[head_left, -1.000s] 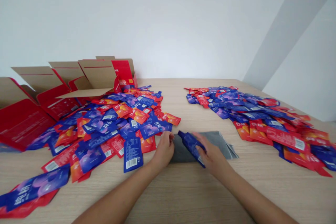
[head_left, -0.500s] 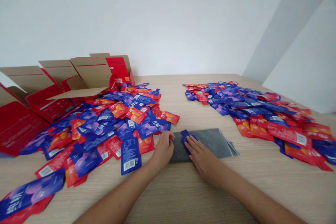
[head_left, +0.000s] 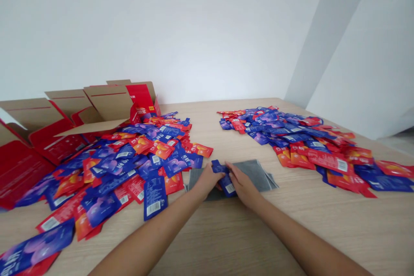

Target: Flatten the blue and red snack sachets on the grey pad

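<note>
A blue sachet (head_left: 223,177) with a white barcode label lies over a folded grey cloth (head_left: 255,172) on the wooden table. My left hand (head_left: 208,180) and my right hand (head_left: 241,183) meet at this sachet, and the fingers of both close on it. On the left spreads a big heap of red and blue sachets (head_left: 123,164). A second heap of the same sachets (head_left: 300,144) lies on the right.
Open red cardboard boxes (head_left: 64,120) with raised brown flaps stand at the far left behind the left heap. A white wall runs behind the table. Bare wood (head_left: 246,241) shows along the near side.
My left hand has come right onto the sachet, joining my right hand. The sachet, first held up by the right hand, then pressed onto the cloth, is now gripped by both.
</note>
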A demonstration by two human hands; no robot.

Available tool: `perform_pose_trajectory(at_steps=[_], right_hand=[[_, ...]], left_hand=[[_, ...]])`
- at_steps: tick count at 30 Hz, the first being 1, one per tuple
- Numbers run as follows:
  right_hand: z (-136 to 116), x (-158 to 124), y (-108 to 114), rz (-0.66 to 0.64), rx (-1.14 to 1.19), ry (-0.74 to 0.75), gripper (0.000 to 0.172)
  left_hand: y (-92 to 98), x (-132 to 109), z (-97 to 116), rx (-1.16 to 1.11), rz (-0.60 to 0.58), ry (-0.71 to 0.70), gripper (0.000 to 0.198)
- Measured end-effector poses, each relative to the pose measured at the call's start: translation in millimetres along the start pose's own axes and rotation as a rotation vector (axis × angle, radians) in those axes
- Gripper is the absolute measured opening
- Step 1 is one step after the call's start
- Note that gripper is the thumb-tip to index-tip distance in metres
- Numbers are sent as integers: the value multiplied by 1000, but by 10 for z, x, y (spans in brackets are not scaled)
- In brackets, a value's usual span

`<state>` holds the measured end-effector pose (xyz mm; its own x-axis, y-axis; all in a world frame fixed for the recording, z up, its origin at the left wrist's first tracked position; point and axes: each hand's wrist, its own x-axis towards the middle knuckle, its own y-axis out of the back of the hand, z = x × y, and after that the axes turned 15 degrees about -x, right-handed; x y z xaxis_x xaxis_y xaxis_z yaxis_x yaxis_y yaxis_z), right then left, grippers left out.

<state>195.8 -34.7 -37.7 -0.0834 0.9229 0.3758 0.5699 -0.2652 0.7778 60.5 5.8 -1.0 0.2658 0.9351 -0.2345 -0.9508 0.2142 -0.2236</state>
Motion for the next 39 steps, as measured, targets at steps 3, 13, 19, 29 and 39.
perform_pose_trajectory(at_steps=[3,13,19,29,39], right_hand=[[78,62,155,63,-17,-68,44],[1189,503,1194,105,-943,-352,48],[1513,554,1385,51,-1029,-416,39],[1414,708,1570,9,-1100,-287,41],[331,567,1037,225,-501,317,41]], left_hand=[[-37,15,79,-21,56,-76,33],[998,76,1260,-181,299,-428,13],[818,-87,633,24,39,-316,28],[581,-445,36,1078,-561,-615,51],[505,-27,15,1103,-434,-676,41]])
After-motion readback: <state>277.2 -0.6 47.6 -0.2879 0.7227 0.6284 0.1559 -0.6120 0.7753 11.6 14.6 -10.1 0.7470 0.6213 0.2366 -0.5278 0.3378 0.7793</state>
